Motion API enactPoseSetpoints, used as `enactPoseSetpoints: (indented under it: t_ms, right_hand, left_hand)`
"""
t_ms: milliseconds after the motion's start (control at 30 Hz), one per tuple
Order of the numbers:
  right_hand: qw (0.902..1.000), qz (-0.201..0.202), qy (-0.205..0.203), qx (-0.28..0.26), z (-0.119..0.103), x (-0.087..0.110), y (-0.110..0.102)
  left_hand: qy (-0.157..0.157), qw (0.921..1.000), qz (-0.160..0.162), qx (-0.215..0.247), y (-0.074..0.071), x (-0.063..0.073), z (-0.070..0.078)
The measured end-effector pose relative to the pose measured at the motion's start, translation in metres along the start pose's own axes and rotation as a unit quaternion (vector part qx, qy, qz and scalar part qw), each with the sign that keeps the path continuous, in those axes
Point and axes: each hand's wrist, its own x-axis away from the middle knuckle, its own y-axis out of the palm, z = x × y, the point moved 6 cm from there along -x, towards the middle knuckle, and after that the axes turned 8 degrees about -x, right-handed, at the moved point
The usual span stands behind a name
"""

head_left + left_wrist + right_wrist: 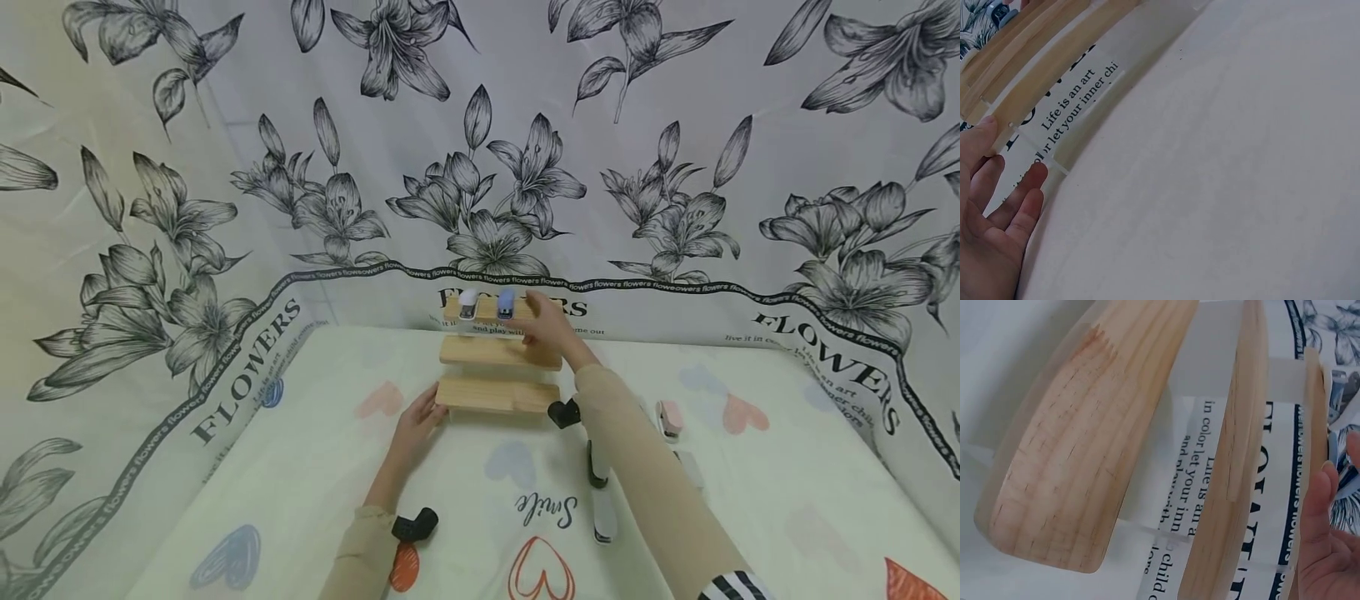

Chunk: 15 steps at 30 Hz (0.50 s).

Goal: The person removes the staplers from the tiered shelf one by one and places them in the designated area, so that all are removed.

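Observation:
A three-tier wooden rack [480, 393] with clear supports stands toward the back of the table. On its top board sit a white stapler [468, 303] and, right of it, a blue stapler [506, 303]. My left hand [417, 418] grips the left end of the lowest board; in the left wrist view the thumb [985, 130] presses on the wood's corner. At the top board's right end is my right hand [551, 325], thumb and finger spread apart beside the blue stapler. The right wrist view shows its fingertips [1327, 472] close to that stapler, partly cut off.
Right of the rack, a pink stapler [670, 419] lies on the heart-printed cloth. Closer in are a white stapler with black [597, 467] and another pale one [603, 515], near my right forearm. A pale item [688, 468] is half hidden. A flower-printed curtain [495, 167] hangs behind.

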Motion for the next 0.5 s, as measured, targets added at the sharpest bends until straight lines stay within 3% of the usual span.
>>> enactPoseSetpoints:
  t_ms: [133, 267, 500]
  right_hand:
    - [0.9999, 0.008, -0.007, -0.003, -0.003, -0.002, 0.001]
    - [0.9994, 0.001, -0.034, -0.01, -0.003, -0.002, 0.006]
    - [0.9946, 0.041, -0.095, -0.002, -0.007, -0.001, 0.012]
  left_hand:
    - [0.012, 0.9999, 0.007, 0.008, -0.001, -0.005, -0.011]
    - [-0.002, 0.9998, 0.013, 0.014, 0.0, -0.009, -0.03]
    - [0.001, 0.9996, 0.025, 0.012, -0.001, -0.007, -0.033]
